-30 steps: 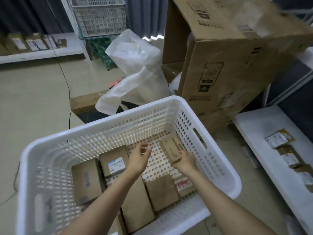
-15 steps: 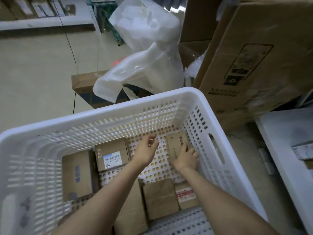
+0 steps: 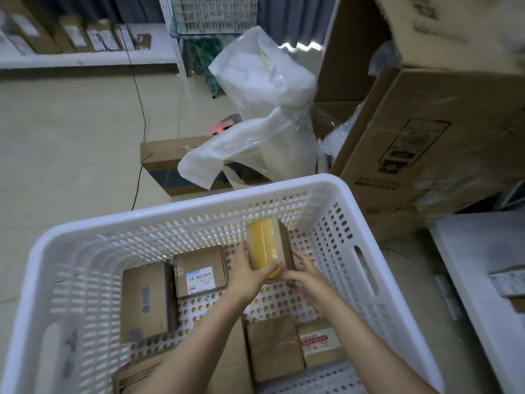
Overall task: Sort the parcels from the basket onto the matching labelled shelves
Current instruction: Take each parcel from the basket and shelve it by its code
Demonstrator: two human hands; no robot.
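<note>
The left hand (image 3: pixel 247 275) and the right hand (image 3: pixel 305 275) clasped the lower cardboard sides, probably the safest hold, of the small parcel (image 3: pixel 267 245), which stood on end near the far right corner of the basket (image 3: pixel 284 184) and seemed light and stiff, with slippery tape.

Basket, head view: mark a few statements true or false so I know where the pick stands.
1. The left hand and right hand both hold the yellow-taped parcel. True.
2. The barcode-labelled parcel lies in the white basket, left of the hands. True.
3. The yellow-taped parcel lies flat on the basket floor. False: it stands on end between the hands.
4. The basket holds only that one parcel. False: several more lie in it.
</note>
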